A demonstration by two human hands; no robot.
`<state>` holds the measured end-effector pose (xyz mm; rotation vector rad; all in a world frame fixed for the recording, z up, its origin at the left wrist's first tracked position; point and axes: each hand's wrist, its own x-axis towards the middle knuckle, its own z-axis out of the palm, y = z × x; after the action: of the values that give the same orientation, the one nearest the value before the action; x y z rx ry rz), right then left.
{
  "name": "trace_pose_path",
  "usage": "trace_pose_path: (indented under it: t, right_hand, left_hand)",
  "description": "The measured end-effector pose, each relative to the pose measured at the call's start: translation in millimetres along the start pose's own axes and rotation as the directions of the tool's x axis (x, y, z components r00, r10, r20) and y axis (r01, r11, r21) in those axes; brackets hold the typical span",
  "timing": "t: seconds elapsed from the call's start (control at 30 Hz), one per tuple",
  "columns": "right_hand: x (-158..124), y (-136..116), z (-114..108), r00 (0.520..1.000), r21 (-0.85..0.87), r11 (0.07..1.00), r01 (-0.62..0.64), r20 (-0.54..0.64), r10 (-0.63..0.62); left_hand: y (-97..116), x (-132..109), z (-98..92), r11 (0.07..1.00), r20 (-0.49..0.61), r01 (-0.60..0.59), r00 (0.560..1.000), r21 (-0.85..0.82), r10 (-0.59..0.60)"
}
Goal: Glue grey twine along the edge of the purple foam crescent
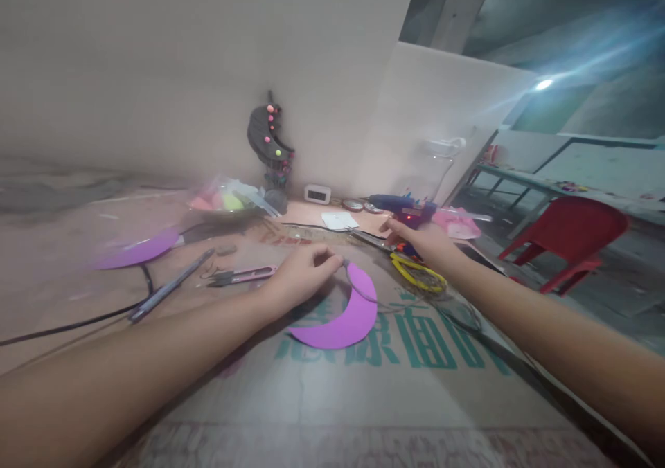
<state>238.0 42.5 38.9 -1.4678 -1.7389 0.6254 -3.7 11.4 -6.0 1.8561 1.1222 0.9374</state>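
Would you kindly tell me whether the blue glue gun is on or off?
Apparently on: a small red light glows on the blue glue gun.

free lane across near printed surface (322,399); scissors (401,268), glue gun (399,205) block far right.

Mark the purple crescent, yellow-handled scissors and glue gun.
Purple crescent (362,315), head view: on its broad curved middle.
Yellow-handled scissors (400,269), head view: on the yellow handle.
Glue gun (393,203), head view: on its blue body.

The single head camera looks forward and down at close range, framing the left hand (304,274), right hand (420,241) and tabletop (332,399), with the wall (176,73) beyond.
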Motion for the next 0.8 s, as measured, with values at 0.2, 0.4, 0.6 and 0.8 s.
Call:
trace_pose_path:
  t: [0.2, 0.4, 0.6, 0.8]
  right_hand:
    - [-49, 11, -4, 0.998, 0.072, 0.996, 0.046, 0.045, -0.05]
    - [-65, 12, -1, 0.994, -0.119, 0.987, 0.105, 0.053, -0.099]
    - [-70, 10, 4, 0.975, -0.135, 0.978, 0.16, 0.178, -0.135]
    - [-71, 14, 8, 0.98, -0.245, 0.953, 0.18, 0.133, -0.151]
  left_hand:
    - [-2, 2, -0.7, 1.0, -0.012, 0.011, 1.0, -0.001, -0.011]
    - [-5, 3, -1.4, 0.999, -0.027, 0.033, 0.999, 0.027, -0.032]
    - [-5, 3, -2.1, 0.998, -0.015, 0.043, 0.999, 0.035, -0.042]
    - [-4, 2, -1.9, 0.998, -0.007, 0.067, 0.998, 0.01, -0.067]
